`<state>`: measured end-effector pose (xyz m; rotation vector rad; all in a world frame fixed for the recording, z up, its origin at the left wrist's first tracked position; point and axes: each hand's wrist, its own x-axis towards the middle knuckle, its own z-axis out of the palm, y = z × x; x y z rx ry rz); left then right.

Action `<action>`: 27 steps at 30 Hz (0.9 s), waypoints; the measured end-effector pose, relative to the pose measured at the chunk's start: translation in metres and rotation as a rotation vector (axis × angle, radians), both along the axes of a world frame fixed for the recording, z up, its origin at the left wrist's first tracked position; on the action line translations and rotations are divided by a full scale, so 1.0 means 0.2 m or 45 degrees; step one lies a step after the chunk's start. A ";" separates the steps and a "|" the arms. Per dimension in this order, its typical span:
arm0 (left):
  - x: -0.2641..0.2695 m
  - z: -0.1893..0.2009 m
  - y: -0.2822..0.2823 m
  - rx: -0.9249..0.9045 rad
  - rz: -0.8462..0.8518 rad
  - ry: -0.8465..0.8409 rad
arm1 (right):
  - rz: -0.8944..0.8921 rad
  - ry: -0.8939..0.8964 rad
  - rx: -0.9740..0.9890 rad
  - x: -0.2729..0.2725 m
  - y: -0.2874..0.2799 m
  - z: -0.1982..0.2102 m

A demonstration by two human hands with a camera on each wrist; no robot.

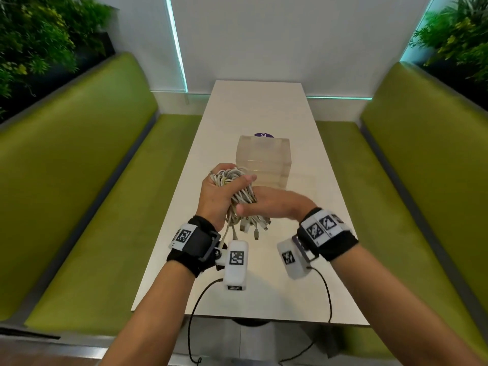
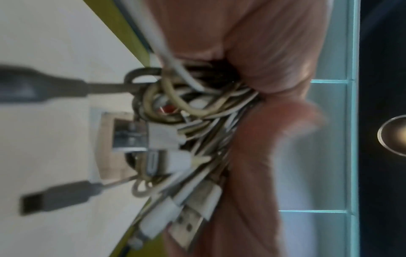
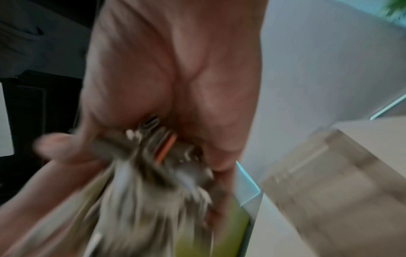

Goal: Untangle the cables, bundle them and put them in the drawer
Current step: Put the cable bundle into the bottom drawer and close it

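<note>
A bundle of white and beige cables point(image 1: 239, 198) hangs above the white table point(image 1: 264, 107), with its USB plugs point(image 1: 250, 227) dangling at the lower end. My left hand point(image 1: 232, 178) grips the upper loops of the bundle. My right hand point(image 1: 248, 207) wraps round its lower part, thumb in front. The left wrist view shows the looped cables and plugs point(image 2: 175, 156) close up. In the blurred right wrist view the bundle point(image 3: 149, 182) has something thin and orange point(image 3: 167, 149) across it. The translucent drawer unit point(image 1: 264, 162) stands shut on the table just behind the hands.
Green benches run along the left point(image 1: 92, 180) and right point(image 1: 409, 180) of the narrow table. A purple round sticker point(image 1: 264, 134) lies behind the drawer unit. Black leads point(image 1: 195, 307) from the wrist cameras hang over the table's near edge.
</note>
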<state>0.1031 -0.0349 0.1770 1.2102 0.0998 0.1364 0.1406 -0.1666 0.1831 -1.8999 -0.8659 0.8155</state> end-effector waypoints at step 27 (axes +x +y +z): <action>0.16 -0.27 0.27 0.952 -0.271 0.102 | -0.828 -0.590 -0.457 0.16 -0.16 -0.40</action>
